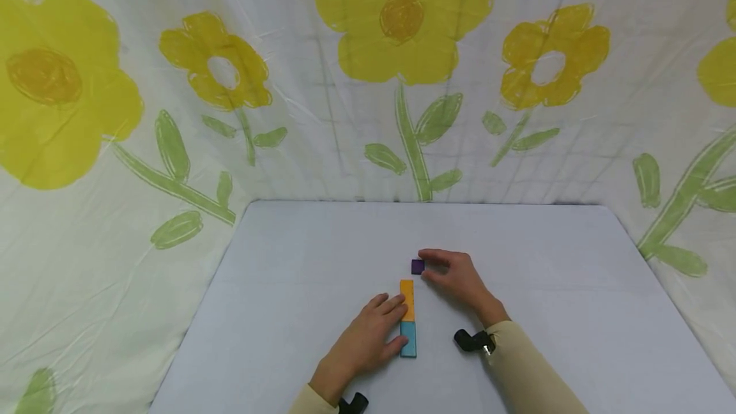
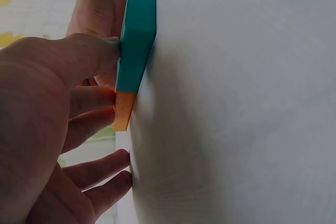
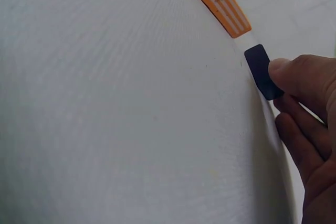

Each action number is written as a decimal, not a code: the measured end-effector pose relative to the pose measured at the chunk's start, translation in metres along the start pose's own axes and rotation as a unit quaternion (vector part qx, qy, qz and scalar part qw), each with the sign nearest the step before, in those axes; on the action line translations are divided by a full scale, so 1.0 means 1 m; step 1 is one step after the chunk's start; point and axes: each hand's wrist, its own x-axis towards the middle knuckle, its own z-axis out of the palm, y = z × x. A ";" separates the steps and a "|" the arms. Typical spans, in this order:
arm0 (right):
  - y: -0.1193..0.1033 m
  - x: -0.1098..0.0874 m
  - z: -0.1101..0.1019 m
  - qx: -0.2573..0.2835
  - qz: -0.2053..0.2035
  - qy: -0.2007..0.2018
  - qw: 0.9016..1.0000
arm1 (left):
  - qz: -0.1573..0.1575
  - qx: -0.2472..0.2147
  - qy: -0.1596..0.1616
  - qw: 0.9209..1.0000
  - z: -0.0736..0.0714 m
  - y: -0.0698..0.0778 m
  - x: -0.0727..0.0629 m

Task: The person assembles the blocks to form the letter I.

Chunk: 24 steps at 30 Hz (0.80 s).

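On the white table an orange block (image 1: 407, 299) and a teal block (image 1: 408, 340) lie end to end in one straight row. My left hand (image 1: 368, 335) rests along their left side, its fingers fairly straight. In the left wrist view the left thumb touches the teal block (image 2: 137, 40), and two fingertips meet the orange block (image 2: 124, 111). Beyond the orange end sits a small dark purple block (image 1: 418, 266), with a short gap between. My right hand (image 1: 457, 276) pinches that dark block (image 3: 261, 72) at its right edge between thumb and fingers.
The white table (image 1: 287, 260) spreads around both hands, its far edge against a hanging cloth (image 1: 310, 145) printed with yellow flowers. A black wrist device (image 1: 473, 340) is on the right wrist, another (image 1: 353, 404) on the left.
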 end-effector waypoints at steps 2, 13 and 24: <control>0.000 0.000 0.001 -0.004 0.000 0.000 1.000 | 0.000 -0.001 0.002 1.000 0.000 0.001 0.000; -0.004 0.001 0.002 0.001 0.008 0.010 1.000 | 0.005 -0.002 0.015 1.000 0.003 0.000 0.000; -0.013 0.006 0.001 0.000 0.019 0.002 1.000 | -0.002 -0.003 0.009 1.000 0.004 0.001 0.001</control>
